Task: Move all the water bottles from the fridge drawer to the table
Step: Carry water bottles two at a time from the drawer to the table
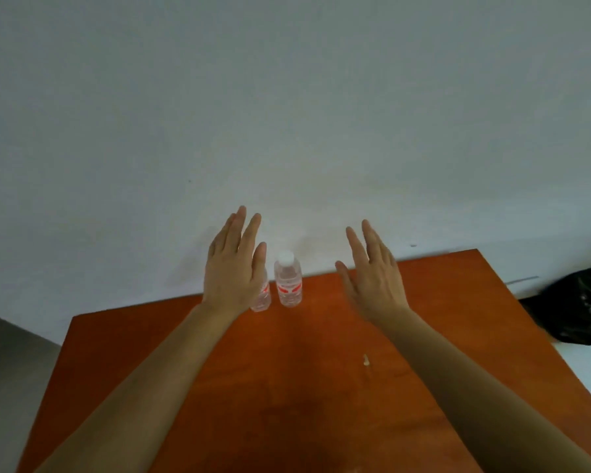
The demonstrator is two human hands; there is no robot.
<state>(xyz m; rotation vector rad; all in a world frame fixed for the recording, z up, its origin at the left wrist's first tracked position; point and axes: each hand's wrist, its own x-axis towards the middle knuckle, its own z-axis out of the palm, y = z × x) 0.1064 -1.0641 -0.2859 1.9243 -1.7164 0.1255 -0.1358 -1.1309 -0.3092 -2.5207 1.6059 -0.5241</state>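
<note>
Near the far edge of the table (287, 370), the left hand (234, 268) hovered flat, fingers straight and holding nothing, half hiding the first bottle (262, 297), upright beside the second bottle (288, 283), clear ribbed plastic, red-labelled, white cap up, while the right hand (372, 274) hung likewise empty, fingers straight, above the smooth orange-brown top.

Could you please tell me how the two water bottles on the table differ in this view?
The right bottle shows whole, white cap included; the left bottle is mostly hidden behind the left hand, cap unseen. The left bottle's base sits slightly nearer the camera than the right bottle's. Both stand upright on the table, clear with red labels, side by side.
</note>
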